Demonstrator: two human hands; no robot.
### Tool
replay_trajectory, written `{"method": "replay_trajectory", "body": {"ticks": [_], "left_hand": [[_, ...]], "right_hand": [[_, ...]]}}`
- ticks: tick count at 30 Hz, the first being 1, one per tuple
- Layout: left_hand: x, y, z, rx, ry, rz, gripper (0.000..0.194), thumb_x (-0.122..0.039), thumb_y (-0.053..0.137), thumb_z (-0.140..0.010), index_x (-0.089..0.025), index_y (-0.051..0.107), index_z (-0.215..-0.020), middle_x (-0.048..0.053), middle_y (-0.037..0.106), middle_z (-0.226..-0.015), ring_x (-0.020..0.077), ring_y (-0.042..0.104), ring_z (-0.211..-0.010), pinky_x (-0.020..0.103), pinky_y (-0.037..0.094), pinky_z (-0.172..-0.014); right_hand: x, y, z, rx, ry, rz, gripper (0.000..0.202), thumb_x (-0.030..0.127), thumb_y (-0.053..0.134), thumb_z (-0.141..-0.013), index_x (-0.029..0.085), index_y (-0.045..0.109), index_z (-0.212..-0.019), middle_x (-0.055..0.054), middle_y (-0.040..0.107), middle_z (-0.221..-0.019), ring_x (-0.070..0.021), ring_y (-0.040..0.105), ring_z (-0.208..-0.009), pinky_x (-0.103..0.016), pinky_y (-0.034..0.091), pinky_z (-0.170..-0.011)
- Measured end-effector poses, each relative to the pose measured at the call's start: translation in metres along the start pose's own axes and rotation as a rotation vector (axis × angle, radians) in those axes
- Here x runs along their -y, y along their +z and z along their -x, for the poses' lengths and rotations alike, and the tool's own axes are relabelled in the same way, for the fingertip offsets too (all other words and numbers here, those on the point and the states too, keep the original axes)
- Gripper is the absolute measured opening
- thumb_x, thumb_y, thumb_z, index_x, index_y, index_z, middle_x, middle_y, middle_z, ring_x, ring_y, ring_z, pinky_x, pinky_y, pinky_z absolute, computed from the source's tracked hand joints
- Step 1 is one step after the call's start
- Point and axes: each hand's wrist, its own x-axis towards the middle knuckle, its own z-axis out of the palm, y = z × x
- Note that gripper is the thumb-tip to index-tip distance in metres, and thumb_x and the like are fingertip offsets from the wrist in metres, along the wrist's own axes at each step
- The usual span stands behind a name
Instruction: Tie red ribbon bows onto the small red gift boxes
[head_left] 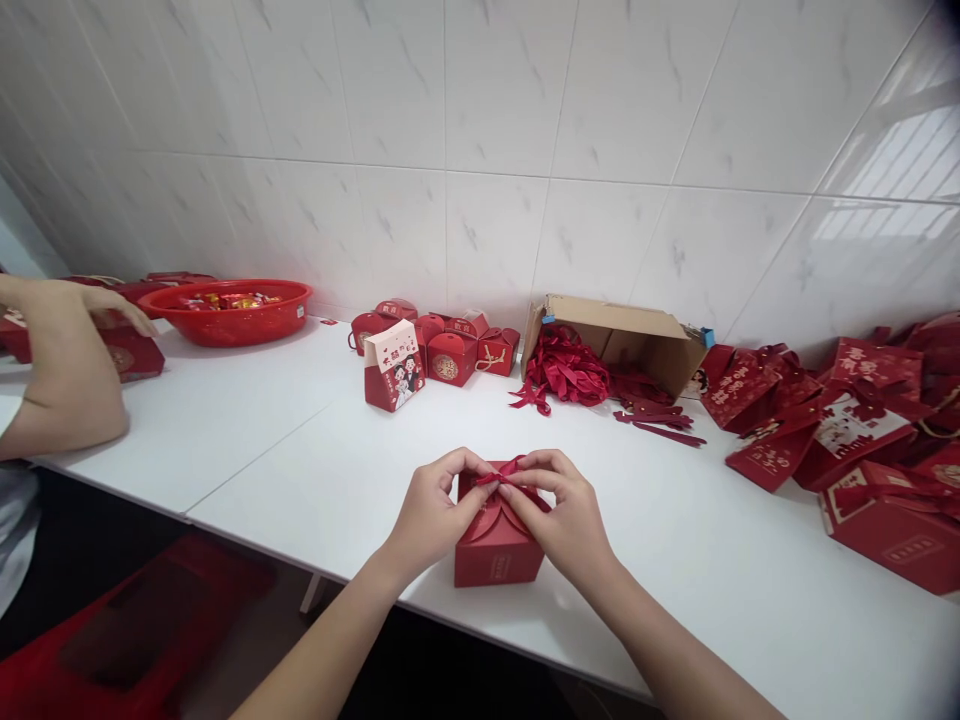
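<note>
A red gift box point(499, 562) stands upright near the front edge of the white table, its flaps folded together on top. Over the top of it lies a red ribbon point(511, 467). My left hand point(442, 508) pinches the ribbon from the left side, thumb and fingers together. From the right, my right hand point(561, 510) pinches the ribbon too, its thumb close to my left thumb. Both hands meet at the middle of the box top and partly cover the ribbon, so its exact knot or loop is hard to make out.
Behind are small red boxes point(451, 358) and an open cardboard box point(619, 318) spilling red ribbons point(566, 365). Finished-looking red boxes point(892, 520) crowd the right. At left are a red basin point(232, 322) of wrapped sweets and another person's arm point(71, 370).
</note>
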Motion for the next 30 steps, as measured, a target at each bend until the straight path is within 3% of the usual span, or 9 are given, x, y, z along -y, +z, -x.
{"method": "replay_trajectory", "body": {"ticks": [3,6,10,13,15,18,23,27,30], "left_hand": [[0.000,-0.001,-0.001,0.012,-0.007,-0.010,0.007,-0.023,0.056,-0.082,-0.018,0.061,-0.080,0.003,0.065,-0.082,0.0165,0.060,-0.079,0.028,0.047,-0.075],[0.002,0.001,-0.003,0.004,-0.035,0.022,0.008,-0.024,0.057,-0.081,-0.017,0.059,-0.078,0.003,0.064,-0.079,0.0164,0.060,-0.077,0.028,0.048,-0.073],[0.005,0.007,-0.010,0.028,-0.032,0.094,0.005,-0.022,0.055,-0.082,-0.017,0.057,-0.083,0.004,0.063,-0.082,0.0163,0.060,-0.079,0.028,0.048,-0.074],[0.006,0.011,-0.014,-0.091,0.054,0.052,0.011,-0.022,0.057,-0.081,-0.019,0.054,-0.091,0.004,0.061,-0.093,0.0174,0.059,-0.089,0.032,0.047,-0.082],[0.005,0.011,-0.014,-0.161,0.115,-0.075,0.008,-0.026,0.059,-0.081,-0.020,0.056,-0.086,0.004,0.061,-0.092,0.0185,0.057,-0.091,0.034,0.045,-0.086],[0.004,0.009,-0.011,-0.067,0.145,-0.194,0.009,-0.030,0.063,-0.079,-0.021,0.064,-0.080,0.005,0.065,-0.088,0.0214,0.056,-0.094,0.036,0.044,-0.087],[0.000,0.000,-0.011,0.001,-0.012,-0.135,0.011,-0.033,0.070,-0.072,-0.022,0.074,-0.074,0.006,0.070,-0.087,0.0237,0.060,-0.094,0.037,0.046,-0.088],[-0.008,-0.012,-0.014,0.111,-0.089,-0.120,0.012,-0.033,0.069,-0.072,-0.023,0.075,-0.075,0.005,0.071,-0.088,0.0227,0.063,-0.088,0.035,0.047,-0.084],[-0.014,-0.019,-0.014,0.170,-0.072,-0.145,0.012,-0.032,0.068,-0.072,-0.024,0.075,-0.078,0.003,0.071,-0.088,0.0220,0.064,-0.086,0.034,0.047,-0.082]], "right_hand": [[-0.002,0.000,-0.001,0.041,0.128,-0.076,0.012,0.029,0.064,-0.077,0.021,0.073,-0.075,-0.011,0.056,-0.114,-0.0260,0.054,-0.110,-0.041,0.045,-0.093],[-0.001,0.000,-0.001,0.143,0.269,-0.176,0.015,0.032,0.062,-0.079,0.020,0.072,-0.076,-0.011,0.044,-0.137,-0.0288,0.039,-0.130,-0.045,0.036,-0.102],[-0.001,0.001,-0.002,0.226,0.288,-0.285,0.024,0.037,0.059,-0.082,0.019,0.070,-0.072,-0.010,0.038,-0.145,-0.0279,0.028,-0.137,-0.045,0.030,-0.105],[-0.004,0.003,-0.002,0.175,0.293,-0.338,0.027,0.041,0.058,-0.083,0.019,0.069,-0.072,-0.008,0.032,-0.148,-0.0267,0.031,-0.136,-0.043,0.032,-0.105],[-0.006,0.003,-0.002,0.125,0.300,-0.355,0.028,0.042,0.058,-0.083,0.020,0.069,-0.072,-0.008,0.034,-0.146,-0.0259,0.030,-0.136,-0.041,0.032,-0.105],[-0.006,0.004,-0.001,0.099,0.299,-0.364,0.027,0.043,0.058,-0.083,0.021,0.070,-0.073,-0.008,0.040,-0.142,-0.0254,0.031,-0.135,-0.040,0.033,-0.105],[0.002,-0.007,0.002,0.152,0.280,-0.233,0.029,0.045,0.055,-0.085,0.022,0.074,-0.083,-0.009,0.047,-0.137,-0.0275,0.039,-0.130,-0.043,0.035,-0.103],[0.007,-0.026,0.005,0.196,0.069,0.076,0.017,0.030,0.057,-0.083,0.024,0.071,-0.093,-0.006,0.066,-0.107,-0.0231,0.060,-0.101,-0.039,0.044,-0.090],[0.012,-0.041,0.007,0.231,-0.032,0.219,0.012,0.022,0.056,-0.083,0.023,0.067,-0.086,-0.003,0.068,-0.086,-0.0182,0.061,-0.076,-0.032,0.047,-0.070]]}}
